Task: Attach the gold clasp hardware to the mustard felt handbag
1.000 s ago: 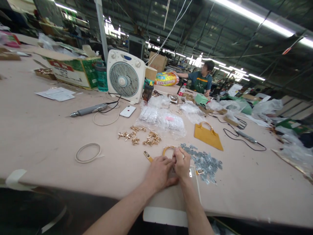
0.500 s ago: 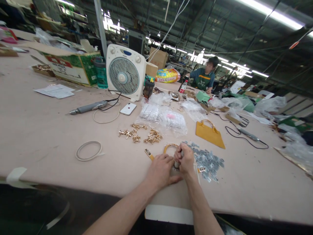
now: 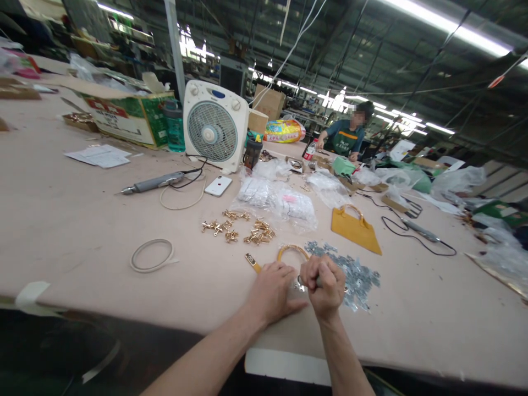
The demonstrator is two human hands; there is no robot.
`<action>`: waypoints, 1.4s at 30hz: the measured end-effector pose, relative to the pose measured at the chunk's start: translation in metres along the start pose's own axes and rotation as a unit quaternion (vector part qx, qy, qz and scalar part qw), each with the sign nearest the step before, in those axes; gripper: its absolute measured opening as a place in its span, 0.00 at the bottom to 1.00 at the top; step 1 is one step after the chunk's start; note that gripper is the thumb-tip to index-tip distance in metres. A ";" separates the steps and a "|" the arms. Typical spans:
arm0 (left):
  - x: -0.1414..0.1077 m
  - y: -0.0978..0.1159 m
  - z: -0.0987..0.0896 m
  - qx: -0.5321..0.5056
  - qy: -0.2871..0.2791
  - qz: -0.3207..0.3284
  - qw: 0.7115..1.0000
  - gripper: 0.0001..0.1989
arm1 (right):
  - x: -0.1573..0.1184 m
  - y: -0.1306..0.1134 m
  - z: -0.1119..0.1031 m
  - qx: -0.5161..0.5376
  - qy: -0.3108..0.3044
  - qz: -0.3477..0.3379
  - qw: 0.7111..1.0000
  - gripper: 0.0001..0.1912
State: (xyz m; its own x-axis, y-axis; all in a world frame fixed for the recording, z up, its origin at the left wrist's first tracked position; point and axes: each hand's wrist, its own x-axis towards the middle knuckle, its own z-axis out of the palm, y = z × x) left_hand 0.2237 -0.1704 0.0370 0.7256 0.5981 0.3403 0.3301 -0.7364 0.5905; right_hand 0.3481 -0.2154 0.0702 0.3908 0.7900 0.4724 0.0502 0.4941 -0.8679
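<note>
My left hand (image 3: pixel 270 289) lies palm down at the table's front, thumb stretched to the right, fingers over a workpiece mostly hidden beneath it. A curved yellow bag handle (image 3: pixel 291 248) and a yellow strap end with gold metal hardware (image 3: pixel 249 260) stick out past the fingers. Small shiny metal bits (image 3: pixel 300 286) show between my hands. My right hand (image 3: pixel 324 283) is a fist around a short-handled tool (image 3: pixel 319 281); its working end is mostly hidden. Just beyond that fist lies a heap of flat silver metal pieces (image 3: pixel 359 278).
Gold fittings (image 3: pixel 259 232) lie in clusters ahead, before plastic-wrapped packs (image 3: pixel 274 201). A yellow bag panel (image 3: pixel 355 231) is at right. Around stand a box fan (image 3: pixel 214 126), phone (image 3: pixel 218 186), corded grey tool (image 3: pixel 154 182) and coiled strip (image 3: pixel 152 255). A co-worker (image 3: pixel 346 135) is across the table.
My right fist has moved right with the tool, away from the left fingers, and has turned. The left hand stays in place. The view has shifted slightly.
</note>
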 end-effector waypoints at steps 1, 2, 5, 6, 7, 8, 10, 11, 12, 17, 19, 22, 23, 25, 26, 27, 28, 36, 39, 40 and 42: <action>0.000 0.000 -0.001 -0.001 -0.002 -0.002 1.000 0.19 | -0.002 0.003 0.000 -0.023 -0.014 0.000 1.000 0.21; 0.000 0.001 -0.002 -0.002 -0.004 -0.003 1.000 0.18 | -0.003 0.007 0.000 -0.050 -0.024 0.005 0.998 0.22; 0.000 0.002 -0.003 -0.006 -0.010 -0.006 1.000 0.16 | -0.006 0.013 0.000 -0.094 -0.031 0.030 0.995 0.24; 0.000 0.002 -0.003 -0.006 -0.010 -0.006 1.000 0.16 | -0.006 0.011 0.001 -0.085 -0.028 0.032 0.995 0.23; 0.000 0.002 -0.003 -0.006 -0.007 -0.006 1.000 0.17 | -0.006 0.007 0.002 -0.068 -0.023 0.029 0.997 0.22; -0.001 0.002 -0.002 -0.006 -0.004 -0.006 1.000 0.18 | -0.006 0.002 0.003 -0.042 -0.015 0.018 0.999 0.21; -0.001 0.002 -0.002 -0.006 0.002 -0.005 1.000 0.18 | -0.005 -0.008 0.006 0.008 0.003 -0.018 1.000 0.19; -0.001 0.002 -0.002 -0.006 0.002 -0.004 1.000 0.18 | -0.006 -0.010 0.006 0.014 0.006 -0.031 0.999 0.20; -0.001 0.002 -0.002 -0.006 0.000 -0.003 1.000 0.17 | -0.007 -0.009 0.006 0.002 0.003 -0.036 0.999 0.21; 0.001 0.002 -0.002 -0.011 -0.009 0.001 1.000 0.14 | -0.013 0.019 0.000 -0.051 -0.005 0.046 0.998 0.22; 0.000 0.001 0.000 -0.025 0.001 0.011 1.000 0.15 | -0.013 0.026 -0.005 0.015 0.017 0.059 0.998 0.21; -0.004 -0.005 0.003 -0.060 0.029 0.024 0.997 0.27 | -0.010 0.024 -0.014 0.151 0.078 0.048 0.984 0.18; -0.008 -0.009 0.003 -0.074 0.040 0.023 0.996 0.33 | -0.010 0.022 -0.018 0.193 0.105 0.048 0.974 0.18; -0.017 -0.017 0.000 -0.102 0.062 0.013 0.993 0.39 | -0.008 0.018 -0.026 0.254 0.149 0.059 0.954 0.17; -0.022 -0.021 -0.003 -0.117 0.070 0.003 0.991 0.39 | -0.008 0.018 -0.030 0.271 0.163 0.066 0.946 0.17; -0.028 -0.026 -0.006 -0.136 0.075 -0.013 0.988 0.36 | -0.008 0.017 -0.033 0.282 0.172 0.073 0.941 0.17; -0.033 -0.031 -0.009 -0.159 0.079 -0.033 0.984 0.32 | -0.008 0.018 -0.036 0.290 0.180 0.079 0.937 0.17; -0.033 -0.042 -0.014 -0.309 0.067 -0.155 0.936 0.17 | -0.004 0.016 -0.039 0.305 0.211 0.078 0.926 0.18; -0.026 -0.035 -0.013 -0.300 0.075 -0.173 0.935 0.14 | -0.002 0.009 -0.031 0.261 0.256 0.090 0.926 0.18; -0.024 -0.034 -0.013 -0.292 0.072 -0.177 0.937 0.13 | -0.002 0.006 -0.026 0.240 0.270 0.096 0.927 0.18; -0.021 -0.035 -0.013 -0.269 0.062 -0.177 0.945 0.12 | -0.001 -0.001 -0.013 0.203 0.271 0.108 0.935 0.18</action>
State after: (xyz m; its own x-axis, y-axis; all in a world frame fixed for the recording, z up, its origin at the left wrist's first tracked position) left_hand 0.1888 -0.1534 0.0192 0.5405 0.8334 0.1149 0.1605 -0.2363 0.9583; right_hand 0.3593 -0.2216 0.0682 0.7651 0.6419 0.0508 -0.3939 0.5290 -0.7517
